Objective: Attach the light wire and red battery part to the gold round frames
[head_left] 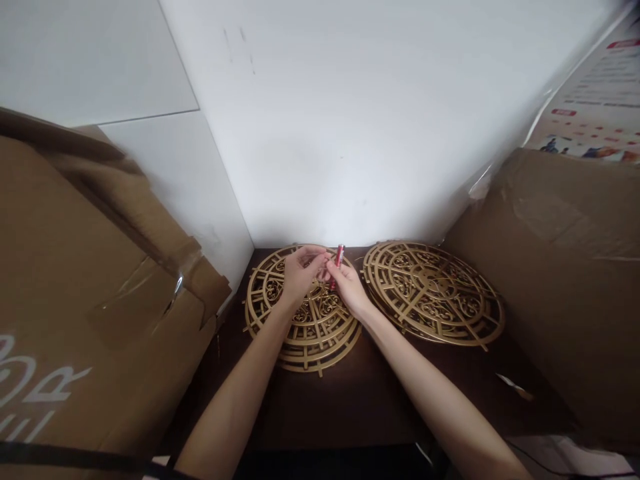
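My right hand (349,288) holds a small red tube (339,257) upright, its top sticking up above the fingers. My left hand (300,272) meets it from the left, fingertips pinched near the tube's lower part; what they pinch is too small to tell. Both hands hover over a stack of round gold lattice discs (305,333) lying flat on the dark brown table (350,393). A second stack of gold lattice discs (433,293) lies to the right of my hands, apart from them.
A large cardboard box (75,300) with clear tape stands on the left, another cardboard box (565,267) on the right. A white wall (350,133) closes the back. A small scrap (510,383) lies on the table at the right.
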### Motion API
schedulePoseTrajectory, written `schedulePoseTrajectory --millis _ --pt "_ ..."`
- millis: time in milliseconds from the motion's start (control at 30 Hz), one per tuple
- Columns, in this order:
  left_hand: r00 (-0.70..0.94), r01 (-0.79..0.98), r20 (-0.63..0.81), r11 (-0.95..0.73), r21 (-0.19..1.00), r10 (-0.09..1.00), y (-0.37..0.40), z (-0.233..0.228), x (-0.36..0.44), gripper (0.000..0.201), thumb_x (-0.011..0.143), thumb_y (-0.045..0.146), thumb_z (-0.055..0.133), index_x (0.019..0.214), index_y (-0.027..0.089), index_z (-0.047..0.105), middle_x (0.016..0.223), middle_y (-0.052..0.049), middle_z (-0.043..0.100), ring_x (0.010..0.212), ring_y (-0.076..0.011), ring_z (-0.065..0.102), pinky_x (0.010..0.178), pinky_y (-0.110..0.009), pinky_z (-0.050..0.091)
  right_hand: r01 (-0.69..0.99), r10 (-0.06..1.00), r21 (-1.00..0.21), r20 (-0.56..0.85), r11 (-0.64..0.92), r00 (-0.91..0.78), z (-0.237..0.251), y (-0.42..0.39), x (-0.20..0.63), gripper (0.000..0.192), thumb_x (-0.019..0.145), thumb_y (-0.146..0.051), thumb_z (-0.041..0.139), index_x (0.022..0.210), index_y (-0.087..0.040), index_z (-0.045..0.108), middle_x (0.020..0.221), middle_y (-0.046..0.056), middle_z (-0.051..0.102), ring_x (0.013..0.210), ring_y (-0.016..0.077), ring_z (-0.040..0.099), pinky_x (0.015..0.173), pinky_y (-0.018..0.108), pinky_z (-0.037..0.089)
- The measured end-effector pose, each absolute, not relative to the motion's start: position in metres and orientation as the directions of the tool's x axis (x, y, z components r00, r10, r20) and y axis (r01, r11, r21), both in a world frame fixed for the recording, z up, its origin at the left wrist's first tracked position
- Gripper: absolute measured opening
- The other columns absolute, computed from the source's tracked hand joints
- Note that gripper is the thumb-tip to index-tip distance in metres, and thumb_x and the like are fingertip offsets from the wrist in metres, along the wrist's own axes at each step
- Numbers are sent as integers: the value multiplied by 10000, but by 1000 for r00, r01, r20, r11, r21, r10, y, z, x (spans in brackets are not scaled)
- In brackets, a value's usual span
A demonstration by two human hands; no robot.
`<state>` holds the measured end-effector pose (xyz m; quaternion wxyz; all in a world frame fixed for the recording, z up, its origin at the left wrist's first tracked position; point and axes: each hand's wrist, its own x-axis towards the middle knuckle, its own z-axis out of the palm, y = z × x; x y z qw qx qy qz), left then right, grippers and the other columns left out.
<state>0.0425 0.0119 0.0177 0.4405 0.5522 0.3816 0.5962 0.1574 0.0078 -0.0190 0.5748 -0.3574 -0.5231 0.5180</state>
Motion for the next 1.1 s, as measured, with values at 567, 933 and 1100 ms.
schedulePoseTrajectory --millis 567,933,1100 --pt "34 86 497 -498 863 867 -7 -16 60 142 746 246 669 847 150 697 1003 -93 606 935 -192 597 827 -301 483 420 803 -724 596 547 -18 -27 -14 166 172 858 -239 478 773 -185 617 801 56 627 771 197 559 711 313 432" --pt "4 -646 81 -60 761 997 -3 -4 60 153 786 236 569 719 117 639 833 -75 664 898 -167 618 853 -297 471 43 841 -843 539 537 54 -23 -19 175 171 859 -297 563 903 -206 701 813 33 624 752 162 569 690 295 447" --pt "70 -761 -58 91 643 996 -1 1 50 141 799 212 496 675 146 511 660 -23 584 598 -95 550 544 -206 448 -154 899 -886 426 437 98 -27 -16 175 188 866 -336 544 888 -201 673 741 17 600 660 139 557 624 276 462"
